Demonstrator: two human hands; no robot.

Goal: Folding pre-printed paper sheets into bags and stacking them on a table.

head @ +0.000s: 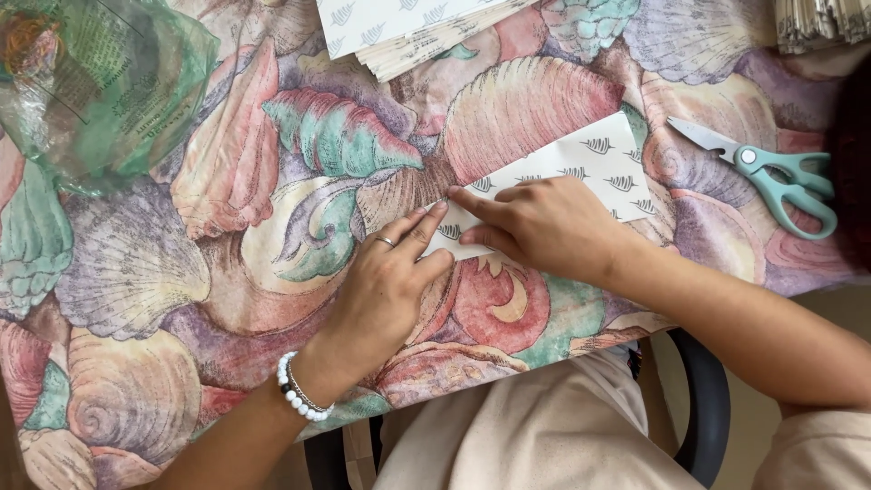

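While our right hand [544, 227] hides part of the white patterned paper [599, 159], both hands press it flat. Our left hand [386, 290] lies open. At ten o'clock, a crumpled green plastic bag [100, 91] is cut off.

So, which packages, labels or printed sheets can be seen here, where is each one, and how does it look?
Plastic bag: top left corner, crumpled, clear green with dark print.
Patterned paper sheet: table centre, under both hands, white with small dark leaf-like marks.
Stack of sheets: top edge, same white patterned paper.
No signs or screens.
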